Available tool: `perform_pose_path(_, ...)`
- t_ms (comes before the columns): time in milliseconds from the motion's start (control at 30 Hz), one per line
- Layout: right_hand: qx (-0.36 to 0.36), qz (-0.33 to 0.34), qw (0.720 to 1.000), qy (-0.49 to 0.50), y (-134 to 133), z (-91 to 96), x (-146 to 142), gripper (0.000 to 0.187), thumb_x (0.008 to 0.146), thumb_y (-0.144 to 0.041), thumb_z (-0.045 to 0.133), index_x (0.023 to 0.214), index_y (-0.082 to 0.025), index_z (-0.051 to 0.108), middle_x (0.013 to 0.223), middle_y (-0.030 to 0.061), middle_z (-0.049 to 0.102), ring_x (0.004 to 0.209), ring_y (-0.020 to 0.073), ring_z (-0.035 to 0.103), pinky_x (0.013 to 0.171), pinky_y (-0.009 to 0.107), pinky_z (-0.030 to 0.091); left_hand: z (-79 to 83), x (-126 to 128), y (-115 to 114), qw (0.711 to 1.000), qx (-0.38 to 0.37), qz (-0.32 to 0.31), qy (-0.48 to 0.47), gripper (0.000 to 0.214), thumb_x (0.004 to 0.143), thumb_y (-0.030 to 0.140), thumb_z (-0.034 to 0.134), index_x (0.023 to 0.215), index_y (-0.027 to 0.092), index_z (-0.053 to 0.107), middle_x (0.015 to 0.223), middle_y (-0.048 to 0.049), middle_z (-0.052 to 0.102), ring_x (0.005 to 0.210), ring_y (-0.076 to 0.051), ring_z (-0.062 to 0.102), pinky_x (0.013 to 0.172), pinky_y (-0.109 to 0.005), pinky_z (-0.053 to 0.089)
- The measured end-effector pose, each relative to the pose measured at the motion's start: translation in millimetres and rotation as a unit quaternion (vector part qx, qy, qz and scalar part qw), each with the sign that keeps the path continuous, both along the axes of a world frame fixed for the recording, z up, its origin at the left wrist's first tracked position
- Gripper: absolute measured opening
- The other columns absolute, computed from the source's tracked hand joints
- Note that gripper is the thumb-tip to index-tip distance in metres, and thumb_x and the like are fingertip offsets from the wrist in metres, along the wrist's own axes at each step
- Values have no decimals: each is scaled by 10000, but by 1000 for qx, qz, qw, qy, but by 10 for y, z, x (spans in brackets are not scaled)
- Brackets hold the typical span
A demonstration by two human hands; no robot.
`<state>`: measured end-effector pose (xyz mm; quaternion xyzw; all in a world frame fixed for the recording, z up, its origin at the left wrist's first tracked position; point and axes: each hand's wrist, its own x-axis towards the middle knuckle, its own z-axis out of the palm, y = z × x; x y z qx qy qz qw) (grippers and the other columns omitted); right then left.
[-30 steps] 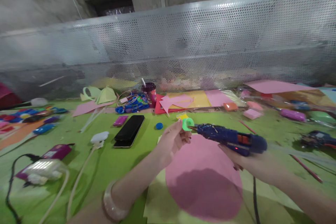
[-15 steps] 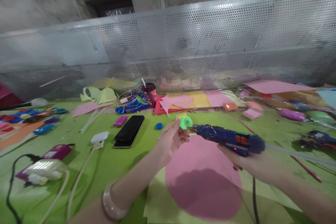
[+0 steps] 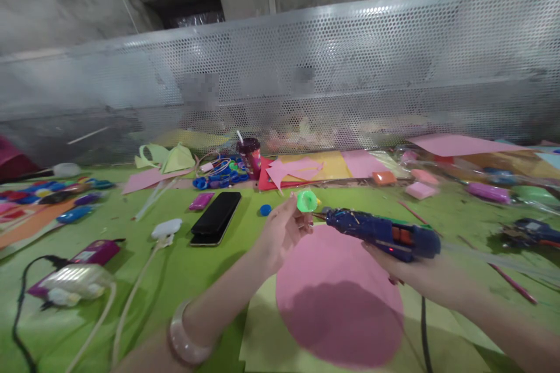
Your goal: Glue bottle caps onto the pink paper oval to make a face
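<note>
My left hand [image 3: 286, 232] pinches a bright green bottle cap [image 3: 307, 201] above the far edge of a pink paper circle [image 3: 339, 297]. A bit of yellow shows just behind the cap's right side. In my right hand [image 3: 406, 268] is a dark blue hot glue gun [image 3: 380, 232], lying level with a small red light on its body. Its metal nozzle points left, close to the cap's lower right edge; whether they touch, I cannot tell. Under the pink circle lies a pale yellow-green sheet [image 3: 262, 332].
A black phone [image 3: 216, 215], a blue cap [image 3: 265, 210] and a purple packet [image 3: 201, 201] lie left of my hands. Farther left are a power strip [image 3: 94, 252] and cables. A drink cup [image 3: 250, 157] stands at the back. Another glue gun [image 3: 531, 232] rests far right.
The green cap has turned in my left fingers and shifted slightly left. The yellow piece now shows at its right instead of above it. The glue gun has barely moved.
</note>
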<state>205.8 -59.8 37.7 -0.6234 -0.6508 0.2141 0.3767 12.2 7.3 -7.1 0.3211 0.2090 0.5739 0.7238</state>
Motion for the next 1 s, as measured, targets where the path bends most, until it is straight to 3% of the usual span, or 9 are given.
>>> perform_pose_path(167,2,13,1000,-1,1,38,-25,396,709,-470,557,419,-230,435,358,-36,460,374,119,482,419,237,436,-4,-12,8,1000,13,-4,-2,283,761,416,687,733,137,644,579,-1,596,552,-94,545,557,-223,458)
perform_pose_path(700,-2,18,1000,18,15,22,-17,359,688,-490,570,467,-225,469,388,-35,475,393,136,508,415,253,432,27,-18,-17,1000,17,2,12,258,766,393,685,745,141,635,601,-1,587,571,-98,525,566,-231,436)
perform_pose_path(1000,-9,34,999,16,46,93,-20,403,713,-474,510,424,-226,379,369,-37,420,365,104,401,414,247,399,30,-15,-39,999,36,-10,34,270,784,400,664,702,147,617,607,-5,597,577,-100,527,586,-237,428)
